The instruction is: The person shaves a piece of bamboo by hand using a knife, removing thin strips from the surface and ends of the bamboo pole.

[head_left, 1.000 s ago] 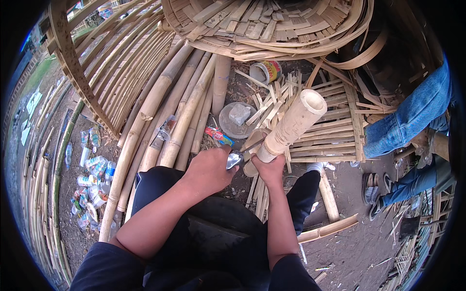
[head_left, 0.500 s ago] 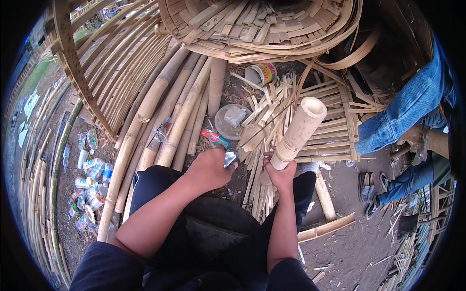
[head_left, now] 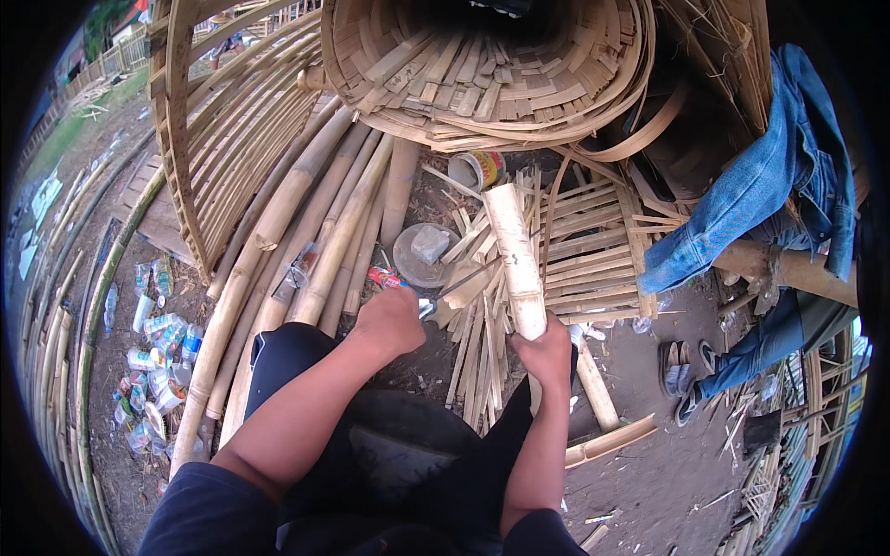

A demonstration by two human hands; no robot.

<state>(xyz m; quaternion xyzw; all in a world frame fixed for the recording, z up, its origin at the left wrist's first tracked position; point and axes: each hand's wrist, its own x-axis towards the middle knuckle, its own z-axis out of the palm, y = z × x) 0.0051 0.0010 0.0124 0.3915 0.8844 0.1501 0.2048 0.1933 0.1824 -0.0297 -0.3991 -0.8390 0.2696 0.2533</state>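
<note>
My left hand point(head_left: 389, 322) is closed around the silvery handle of a long-bladed knife point(head_left: 465, 281). Its thin dark blade slants up and to the right, reaching close to the left side of a pale bamboo tube point(head_left: 515, 255). That tube is clasped in my right hand point(head_left: 545, 350) near its lower part and leans with its top to the left. Whether the blade touches the bamboo I cannot tell. Behind and below the tube lies a heap of split bamboo strips point(head_left: 477, 343).
Bamboo poles point(head_left: 315, 195) lie at the left beside a slatted bamboo frame point(head_left: 176, 139). A large woven basket point(head_left: 445, 125) stands ahead. Nearby are a stone point(head_left: 429, 246), a bamboo grid point(head_left: 593, 222) and a tin point(head_left: 477, 170). A denim jacket point(head_left: 732, 199) hangs at right; plastic bottles point(head_left: 162, 338) litter the left.
The bamboo tube has tilted, so its open upper end no longer faces me and its top has swung left. My left hand and the knife have shifted slightly left and down.
</note>
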